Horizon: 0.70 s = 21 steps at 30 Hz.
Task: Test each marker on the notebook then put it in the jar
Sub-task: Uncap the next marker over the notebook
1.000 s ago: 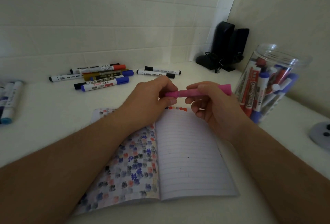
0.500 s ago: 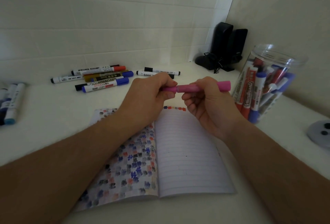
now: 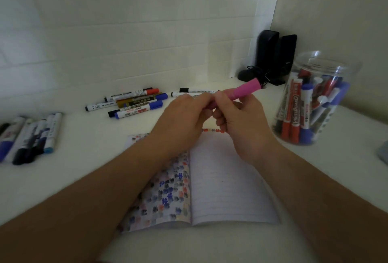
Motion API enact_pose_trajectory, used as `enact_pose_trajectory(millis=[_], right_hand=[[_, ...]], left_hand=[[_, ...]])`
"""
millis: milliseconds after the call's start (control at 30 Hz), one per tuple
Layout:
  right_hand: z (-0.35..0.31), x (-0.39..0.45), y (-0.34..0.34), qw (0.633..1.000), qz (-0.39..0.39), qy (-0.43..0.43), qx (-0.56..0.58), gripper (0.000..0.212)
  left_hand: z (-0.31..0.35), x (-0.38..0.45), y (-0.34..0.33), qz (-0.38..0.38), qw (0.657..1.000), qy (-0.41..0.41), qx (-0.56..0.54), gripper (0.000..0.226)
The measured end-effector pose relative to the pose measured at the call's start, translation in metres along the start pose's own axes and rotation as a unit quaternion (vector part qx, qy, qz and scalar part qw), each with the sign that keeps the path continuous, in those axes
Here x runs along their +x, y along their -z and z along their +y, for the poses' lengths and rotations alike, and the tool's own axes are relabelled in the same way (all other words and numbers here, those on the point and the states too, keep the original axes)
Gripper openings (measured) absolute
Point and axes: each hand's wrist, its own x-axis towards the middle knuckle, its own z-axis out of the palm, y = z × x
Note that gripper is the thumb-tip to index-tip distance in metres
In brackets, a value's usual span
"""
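Pink marker [image 3: 243, 91] gripped by left hand [image 3: 184, 116], right hand [image 3: 241, 120]

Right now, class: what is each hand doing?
Left hand: closed, pinching one end of the pink marker.
Right hand: closed, fingers curled round the same pink marker.

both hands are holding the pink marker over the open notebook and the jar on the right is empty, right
Not quite. The jar is not empty: the head view shows it already holds red, blue and other markers. The rest stands: the left hand and right hand both grip the pink marker above the open notebook, and the jar stands to the right.
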Motion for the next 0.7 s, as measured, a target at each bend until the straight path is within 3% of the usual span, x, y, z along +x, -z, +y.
enact_pose_trajectory(millis=[67,133,233,300,467,700], right_hand=[[0.000,-0.008,-0.004,0.999,-0.048,-0.019,-0.005,0.027],[0.005,-0.017,-0.007,0.981,-0.126,0.034,-0.141,0.033],[0.006,-0.028,-0.014,0.874,-0.286,0.151,-0.362,0.037],[0.004,-0.034,-0.020,0.810,-0.350,0.197,-0.427,0.043],[0.003,-0.048,-0.034,0.732,-0.408,0.249,-0.486,0.053],[-0.001,-0.057,-0.040,0.706,-0.411,0.243,-0.523,0.067]], left_hand=[[-0.009,0.006,0.014,0.000,0.998,0.055,-0.005,0.021],[-0.025,0.005,0.037,-0.005,0.989,0.140,-0.050,0.018],[-0.051,-0.017,0.079,0.011,0.970,0.235,-0.065,0.030],[-0.067,-0.042,0.106,0.006,0.967,0.256,-0.004,0.047],[-0.107,-0.102,0.141,-0.077,0.926,0.305,0.207,0.035],[-0.146,-0.128,0.140,-0.198,0.858,0.260,0.396,0.044]])
